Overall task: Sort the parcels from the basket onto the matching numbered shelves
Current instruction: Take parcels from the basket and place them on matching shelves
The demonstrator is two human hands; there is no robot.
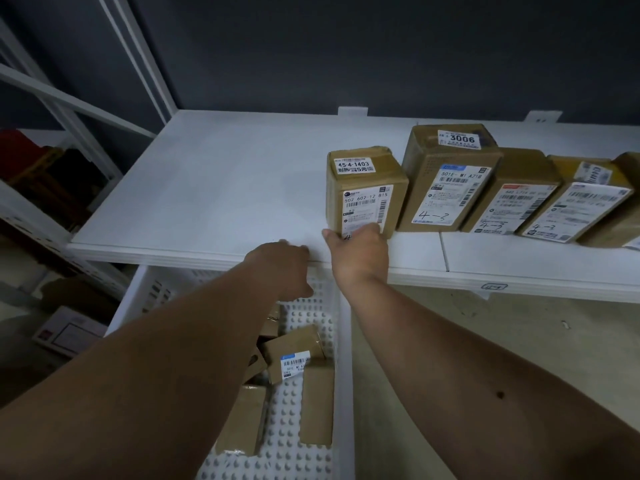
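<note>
A brown cardboard parcel labelled 45-4-1403 stands upright on the white shelf, at the left end of a row. My right hand grips its lower front edge, fingers over the label. Three more parcels marked 4-3 stand to its right, the nearest being the tall box with a 3006 sticker. My left hand rests at the shelf's front edge, fingers curled with nothing in them. Below, the white basket holds several small brown parcels.
A small tag hangs on the shelf's front lip at the right. White shelf uprights rise at the left. Another rack at far left carries red and dark items. A white box lies on the floor beside the basket.
</note>
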